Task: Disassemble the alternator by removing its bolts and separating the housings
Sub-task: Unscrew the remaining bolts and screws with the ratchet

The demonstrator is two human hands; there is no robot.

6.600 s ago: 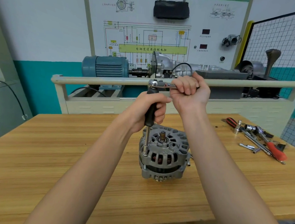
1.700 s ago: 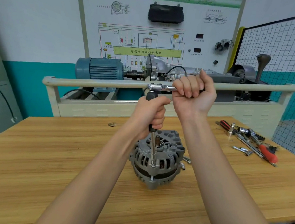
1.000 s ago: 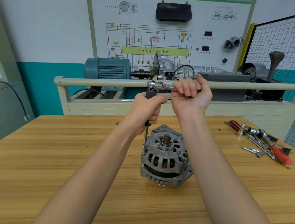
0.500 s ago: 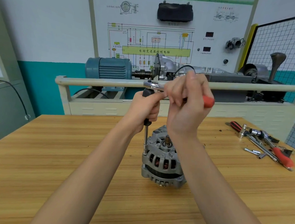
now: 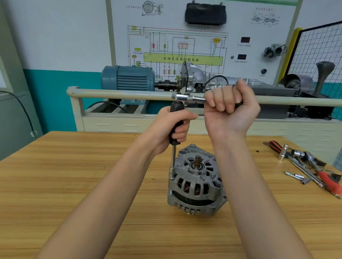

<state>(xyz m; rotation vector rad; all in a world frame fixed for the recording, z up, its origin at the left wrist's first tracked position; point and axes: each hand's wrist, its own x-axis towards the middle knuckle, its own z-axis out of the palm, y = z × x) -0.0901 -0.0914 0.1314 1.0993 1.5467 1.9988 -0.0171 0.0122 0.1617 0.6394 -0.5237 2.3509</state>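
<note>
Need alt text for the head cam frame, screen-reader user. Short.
A person's left hand grips the black handle of an upright socket extension seated on a bolt at the rim of an alternator, while the right hand grips a ratchet on top. Loose tools lie right on the wooden table.

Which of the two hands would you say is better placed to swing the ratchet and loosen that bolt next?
The right hand, probably: it grips the ratchet handle, the lever end. The left hand holds the black extension grip upright over the alternator, steadying the socket.
</note>
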